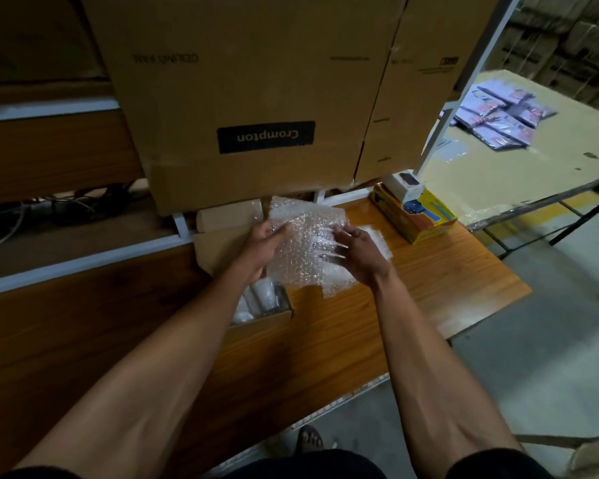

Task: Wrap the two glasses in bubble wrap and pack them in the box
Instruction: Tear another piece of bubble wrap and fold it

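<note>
Bubble wrap point(308, 243) was in both our hands, held up just above the tabletop point(429, 271): our left hand point(261, 245) pinched its left edge with curled fingers, and our right hand point(358, 252) gripped the right side, fingers point(329, 245) spread and bent into the sheet. Whether a glass already sat inside the sheet we could not tell. The box point(256, 323) stood open just beside and below our left hand, with the glasses point(263, 297), or what looked like them, lying inside, pale and unclear. We judged the wrapping step was in hand. The next move called for laying the sheet flat, or closing it round a glass, without tearing the thin film.
</note>
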A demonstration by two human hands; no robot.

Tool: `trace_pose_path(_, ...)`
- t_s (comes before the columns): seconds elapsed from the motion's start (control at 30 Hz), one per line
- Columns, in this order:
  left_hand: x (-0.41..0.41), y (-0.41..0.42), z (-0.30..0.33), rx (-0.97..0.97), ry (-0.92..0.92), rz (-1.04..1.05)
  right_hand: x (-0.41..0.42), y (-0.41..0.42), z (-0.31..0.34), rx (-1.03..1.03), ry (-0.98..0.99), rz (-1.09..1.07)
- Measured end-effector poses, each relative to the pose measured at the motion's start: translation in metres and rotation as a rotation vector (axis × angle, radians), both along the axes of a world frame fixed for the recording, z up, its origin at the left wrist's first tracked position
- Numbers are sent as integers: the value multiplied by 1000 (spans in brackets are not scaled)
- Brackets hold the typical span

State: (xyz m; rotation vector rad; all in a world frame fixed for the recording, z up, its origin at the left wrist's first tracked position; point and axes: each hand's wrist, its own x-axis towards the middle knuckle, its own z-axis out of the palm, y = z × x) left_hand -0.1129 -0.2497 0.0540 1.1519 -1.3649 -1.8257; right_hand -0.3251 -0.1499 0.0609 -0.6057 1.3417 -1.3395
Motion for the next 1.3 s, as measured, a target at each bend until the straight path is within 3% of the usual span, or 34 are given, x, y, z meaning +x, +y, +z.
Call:
trace_pose_path(0.27,23,30,12,-107,-114,152,48,19,7,-25,27,102)
trace_pose_path(0.63,99,33,5,-96,-105,79,76,32,3,-55,232,-1)
trace_pose_path(0.87,119,36,17,-131,-73,45,91,38,15,-130,183,59)
trace_pose_path(1.3,140,38,12,-177,-137,33,98,30,8,-24,172,102)
